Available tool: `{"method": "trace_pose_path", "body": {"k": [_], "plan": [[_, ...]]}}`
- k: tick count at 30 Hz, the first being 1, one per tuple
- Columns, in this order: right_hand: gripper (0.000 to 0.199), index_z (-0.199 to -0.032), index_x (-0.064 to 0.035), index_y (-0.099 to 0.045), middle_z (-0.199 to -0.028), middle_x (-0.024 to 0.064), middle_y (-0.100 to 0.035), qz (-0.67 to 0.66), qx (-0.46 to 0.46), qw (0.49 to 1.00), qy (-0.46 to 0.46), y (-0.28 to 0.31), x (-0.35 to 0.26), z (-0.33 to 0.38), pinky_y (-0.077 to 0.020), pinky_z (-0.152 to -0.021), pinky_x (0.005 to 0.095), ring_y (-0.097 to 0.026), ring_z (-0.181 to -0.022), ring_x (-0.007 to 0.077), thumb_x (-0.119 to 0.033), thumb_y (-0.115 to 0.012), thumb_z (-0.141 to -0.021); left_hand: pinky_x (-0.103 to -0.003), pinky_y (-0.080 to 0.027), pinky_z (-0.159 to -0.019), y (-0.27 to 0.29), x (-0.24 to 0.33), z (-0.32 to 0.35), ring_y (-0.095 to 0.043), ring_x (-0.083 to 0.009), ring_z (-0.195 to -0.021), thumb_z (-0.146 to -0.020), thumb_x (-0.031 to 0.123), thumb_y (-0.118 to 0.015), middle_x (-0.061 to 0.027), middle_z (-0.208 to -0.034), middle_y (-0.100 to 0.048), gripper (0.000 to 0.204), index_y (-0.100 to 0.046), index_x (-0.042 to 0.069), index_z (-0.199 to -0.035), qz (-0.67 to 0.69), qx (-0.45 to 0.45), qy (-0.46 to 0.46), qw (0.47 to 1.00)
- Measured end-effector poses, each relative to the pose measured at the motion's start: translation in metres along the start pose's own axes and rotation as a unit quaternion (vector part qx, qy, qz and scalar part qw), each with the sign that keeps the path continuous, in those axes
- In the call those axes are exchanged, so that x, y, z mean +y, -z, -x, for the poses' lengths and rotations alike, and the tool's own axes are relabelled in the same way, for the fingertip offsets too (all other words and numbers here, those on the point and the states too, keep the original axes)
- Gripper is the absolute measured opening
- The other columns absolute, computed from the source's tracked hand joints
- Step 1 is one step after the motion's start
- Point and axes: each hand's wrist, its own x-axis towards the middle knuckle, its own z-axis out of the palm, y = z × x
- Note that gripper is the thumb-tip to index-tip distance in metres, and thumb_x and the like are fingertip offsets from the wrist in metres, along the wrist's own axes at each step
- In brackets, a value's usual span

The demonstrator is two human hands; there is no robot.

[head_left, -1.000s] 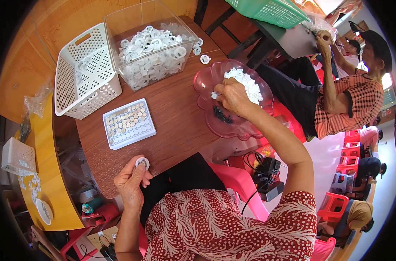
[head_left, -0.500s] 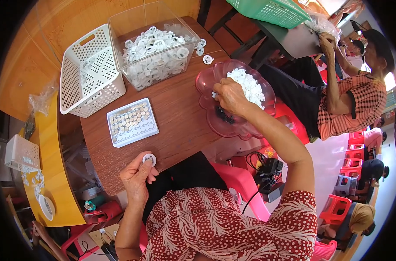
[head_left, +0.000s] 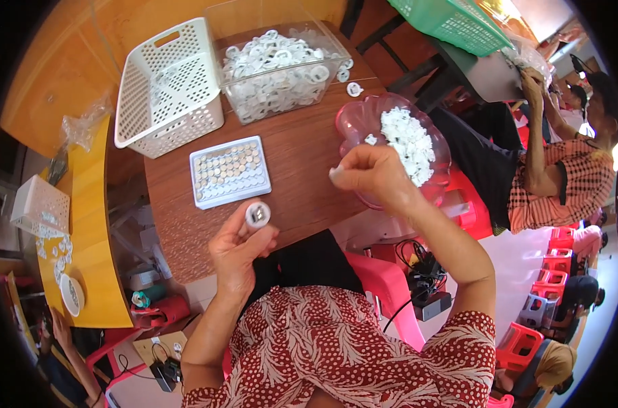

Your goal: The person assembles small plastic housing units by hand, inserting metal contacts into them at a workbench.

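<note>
Between the fingers and thumb of my left hand (head_left: 239,251) is a small round white plastic casing (head_left: 258,215) with metal parts in its face. My right hand (head_left: 380,178) pinches a small whitish plastic piece (head_left: 336,175) above the table, just left of the red translucent bowl (head_left: 349,122). Small white plastic pieces (head_left: 409,144) are heaped in that bowl, partly hidden by my right hand. Beyond my left hand lies a white tray (head_left: 233,200) with rows of coin-shaped silvery cells (head_left: 231,165); its nearer rows show bare slots.
A clear bin (head_left: 281,74) full of round white casings stands at the back, beside a white perforated basket (head_left: 180,133). One loose casing (head_left: 354,89) lies near the bowl. A yellow table (head_left: 98,272) stands left; a co-worker (head_left: 560,163) sits right, near a green basket (head_left: 451,27).
My right hand has come out of the bowl and moved left, with a small piece in its fingertips. My left hand has risen with the round casing. The whole view has shifted slightly.
</note>
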Motion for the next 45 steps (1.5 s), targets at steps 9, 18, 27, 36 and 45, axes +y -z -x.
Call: {"method": "trace_pose_path", "body": {"k": [9, 18, 27, 36, 45], "plan": [[0.011, -0.083, 0.0018, -0.059, -0.075, 0.0033, -0.063, -0.106, -0.147, 0.983, -0.001, -0.088, -0.001, 0.017, -0.0467, -0.063, 0.0207, -0.057, -0.071, 0.0061, -0.006, -0.066, -0.080, -0.017, -0.045, -0.056, -0.004, 0.006, 0.000, -0.057, -0.0064, -0.070, -0.079, 0.001, -0.067, -0.0051, -0.090, -0.063, 0.049, -0.049, -0.003, -0.124, 0.073, 0.026, -0.072, 0.994], [0.027, -0.107, -0.0016, -0.061, -0.085, 0.0012, -0.059, -0.198, -0.183, 0.962, 0.032, -0.092, 0.018, 0.022, -0.0462, -0.068, 0.0193, -0.055, -0.077, 0.0062, 0.003, -0.063, -0.081, -0.019, -0.044, -0.050, 0.008, 0.013, 0.010, -0.056, -0.0087, -0.061, -0.079, -0.001, -0.065, -0.0081, -0.088, -0.064, 0.041, -0.053, -0.005, -0.118, 0.088, 0.038, -0.011, 0.995], [0.013, -0.093, 0.0019, -0.062, -0.080, 0.0051, -0.061, -0.288, -0.144, 0.939, 0.124, -0.110, 0.021, 0.041, -0.0505, -0.064, 0.0248, -0.061, -0.071, 0.0130, 0.001, -0.063, -0.080, -0.019, -0.044, -0.051, 0.005, 0.008, 0.030, -0.058, -0.0099, -0.064, -0.080, -0.001, -0.064, -0.0086, -0.089, -0.064, 0.042, -0.051, -0.005, -0.120, 0.068, 0.015, -0.047, 0.996], [0.007, -0.086, 0.0032, -0.060, -0.077, 0.0049, -0.062, -0.155, -0.172, 0.971, 0.050, -0.102, 0.006, 0.039, -0.0498, -0.064, 0.0238, -0.060, -0.071, 0.0104, -0.003, -0.058, -0.084, -0.018, -0.045, -0.053, 0.013, 0.012, 0.045, -0.060, -0.0107, -0.068, -0.081, -0.003, -0.062, -0.0101, -0.088, -0.065, 0.044, -0.049, -0.004, -0.123, -0.009, 0.034, -0.068, 0.997], [0.008, -0.084, 0.0018, -0.061, -0.076, 0.0007, -0.062, -0.165, -0.137, 0.976, 0.038, -0.102, 0.002, 0.028, -0.0435, -0.061, 0.0233, -0.052, -0.068, 0.0061, -0.006, -0.060, -0.082, -0.019, -0.045, -0.052, 0.017, 0.021, 0.036, -0.059, -0.0102, -0.064, -0.081, -0.003, -0.061, -0.0104, -0.083, -0.065, 0.041, -0.052, -0.002, -0.121, -0.029, -0.001, -0.010, 1.000]]}}
